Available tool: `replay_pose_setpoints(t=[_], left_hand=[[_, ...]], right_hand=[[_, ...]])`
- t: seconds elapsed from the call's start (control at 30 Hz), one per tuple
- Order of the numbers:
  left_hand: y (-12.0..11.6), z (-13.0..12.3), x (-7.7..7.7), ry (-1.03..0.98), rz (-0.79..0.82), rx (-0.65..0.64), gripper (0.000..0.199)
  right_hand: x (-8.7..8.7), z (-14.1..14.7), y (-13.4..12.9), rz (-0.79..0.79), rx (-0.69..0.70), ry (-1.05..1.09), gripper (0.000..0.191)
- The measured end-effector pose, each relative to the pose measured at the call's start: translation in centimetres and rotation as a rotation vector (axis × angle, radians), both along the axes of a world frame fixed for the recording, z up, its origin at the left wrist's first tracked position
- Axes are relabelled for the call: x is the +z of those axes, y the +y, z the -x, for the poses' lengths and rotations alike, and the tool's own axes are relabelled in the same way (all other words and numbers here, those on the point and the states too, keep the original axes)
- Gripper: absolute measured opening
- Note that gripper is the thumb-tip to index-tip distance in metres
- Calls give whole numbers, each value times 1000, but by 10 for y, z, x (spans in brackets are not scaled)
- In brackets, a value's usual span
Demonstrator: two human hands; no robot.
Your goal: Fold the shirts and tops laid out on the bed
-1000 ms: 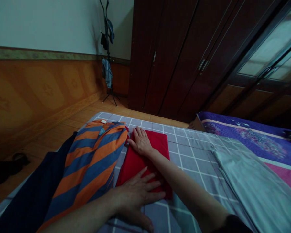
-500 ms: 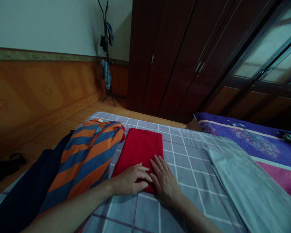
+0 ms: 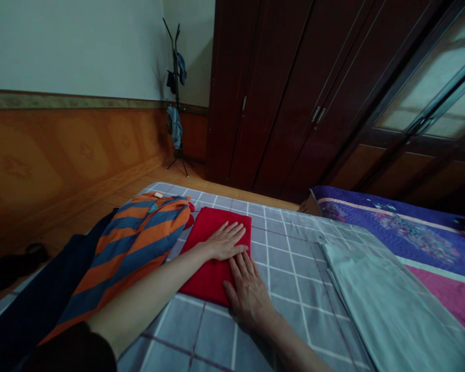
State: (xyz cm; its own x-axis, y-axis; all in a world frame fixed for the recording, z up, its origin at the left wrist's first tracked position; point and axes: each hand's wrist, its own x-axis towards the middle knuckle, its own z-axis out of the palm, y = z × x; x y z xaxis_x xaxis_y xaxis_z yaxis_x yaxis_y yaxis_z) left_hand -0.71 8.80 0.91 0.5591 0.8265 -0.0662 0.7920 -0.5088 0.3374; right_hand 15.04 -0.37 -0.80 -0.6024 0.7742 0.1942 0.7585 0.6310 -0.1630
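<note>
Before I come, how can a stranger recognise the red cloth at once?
On the checked bedsheet, find the striped garment. Right of it lies the red cloth, folded flat, left hand and right hand on it. Unlike the garment, it is plain red.

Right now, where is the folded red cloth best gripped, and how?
Probably grip the red cloth by its near edge, coming from the wearer's side, fingers underneath: it lies flat, that edge mostly bare; the left hand covers its middle.
</note>
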Motion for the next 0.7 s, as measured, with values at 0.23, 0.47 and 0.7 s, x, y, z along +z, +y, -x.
replay_pose_setpoints(t=[0.23, 0.47, 0.7], left_hand=[[38, 63, -6, 47, -78, 337, 61], [22, 66, 4, 56, -163, 436, 63], [-28, 73, -8, -5, -153, 326, 57]], right_hand=[[3, -3, -1, 97, -9, 52, 59], [4, -4, -2, 130, -12, 150, 60], [5, -6, -3, 146, 9, 162, 60]])
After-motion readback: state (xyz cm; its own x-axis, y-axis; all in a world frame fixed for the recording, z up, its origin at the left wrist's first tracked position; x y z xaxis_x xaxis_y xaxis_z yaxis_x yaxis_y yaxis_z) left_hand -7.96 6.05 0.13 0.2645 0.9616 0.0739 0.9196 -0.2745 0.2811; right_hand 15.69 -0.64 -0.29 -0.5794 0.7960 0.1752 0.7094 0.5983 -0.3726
